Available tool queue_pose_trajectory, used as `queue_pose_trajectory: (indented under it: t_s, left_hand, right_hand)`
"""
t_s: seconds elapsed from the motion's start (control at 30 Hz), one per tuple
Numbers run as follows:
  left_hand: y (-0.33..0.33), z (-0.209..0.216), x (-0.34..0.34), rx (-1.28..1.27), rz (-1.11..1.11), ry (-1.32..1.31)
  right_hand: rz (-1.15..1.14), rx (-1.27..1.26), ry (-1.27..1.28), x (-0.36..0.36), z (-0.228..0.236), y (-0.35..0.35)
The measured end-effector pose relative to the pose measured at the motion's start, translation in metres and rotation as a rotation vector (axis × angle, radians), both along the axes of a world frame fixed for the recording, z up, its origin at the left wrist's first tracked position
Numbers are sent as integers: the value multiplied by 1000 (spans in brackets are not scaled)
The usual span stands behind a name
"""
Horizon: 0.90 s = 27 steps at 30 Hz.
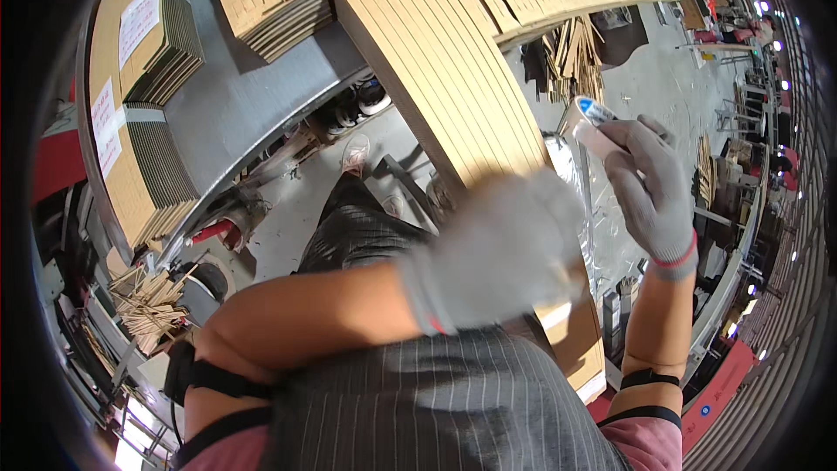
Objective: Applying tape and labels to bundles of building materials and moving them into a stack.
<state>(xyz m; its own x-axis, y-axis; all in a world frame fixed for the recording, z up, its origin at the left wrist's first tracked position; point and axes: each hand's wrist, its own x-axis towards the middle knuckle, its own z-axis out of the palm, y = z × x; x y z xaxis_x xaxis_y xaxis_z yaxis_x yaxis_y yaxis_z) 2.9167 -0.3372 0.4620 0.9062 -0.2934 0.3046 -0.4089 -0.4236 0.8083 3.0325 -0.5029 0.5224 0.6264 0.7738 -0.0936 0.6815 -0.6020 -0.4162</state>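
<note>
Best keeping tape roll (591,126) steady beside cardboard stack (436,44)
Right hand (647,183) is gripping it; left hand (501,249) is blurring, hold unclear.

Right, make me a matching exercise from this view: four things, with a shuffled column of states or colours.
1. tape roll
2. left hand
3. apron
4. sleeves

A. dark with pale stripes
B. pink with dark trim
C. held in the right hand
D. grey-gloved and blurred, beside the cardboard stack

Pairs: 1-C, 2-D, 3-A, 4-B
</note>
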Motion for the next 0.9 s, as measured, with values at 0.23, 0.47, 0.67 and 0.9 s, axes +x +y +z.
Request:
queue_pose_trajectory:
  t_s: [0.23,0.47,0.67,0.9]
  left_hand:
    - [94,-23,-96,-136,110,98]
    - [59,-176,-3,-950,-11,775]
    - [67,-213,-11,-596,119,597]
    - [137,-2,-21,-96,-205,11]
  right_hand:
    - [-178,321,111,-38,14,8]
    - [132,278,598,51,-149,14]
    - [172,37,-54,-47,-51,84]
    - [17,280,-317,-57,-88,61]
